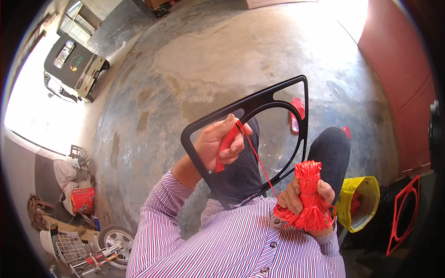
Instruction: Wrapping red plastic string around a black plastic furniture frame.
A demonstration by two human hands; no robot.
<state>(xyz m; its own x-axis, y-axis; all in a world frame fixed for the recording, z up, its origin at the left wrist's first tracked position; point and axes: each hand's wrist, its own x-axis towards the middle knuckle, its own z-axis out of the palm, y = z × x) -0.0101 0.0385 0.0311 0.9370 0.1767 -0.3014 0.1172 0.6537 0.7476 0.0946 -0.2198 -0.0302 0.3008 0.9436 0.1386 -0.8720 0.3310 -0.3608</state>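
Note:
My left hand [209,141] is closed on a black frame [262,98] with straight outer sides and a large round opening. It grips a curved part of the frame wrapped in tight turns of red cord [226,142]. The frame is tilted above my knees. From the wrapped part a single taut strand [262,165] runs down to a thick bundle of red cord [310,201]. That bundle, tied round near its top, is held upright in my right hand [292,197] before my chest. The lower loops of the bundle partly hide my right palm.
To the right stands an open yellow bag [344,206] with red material inside. A red frame [394,227] of similar shape leans beside it. At lower left are a wheel [116,243], a wire basket [70,245] and a red package [82,200]. A three-wheeled vehicle [76,69] is parked far left.

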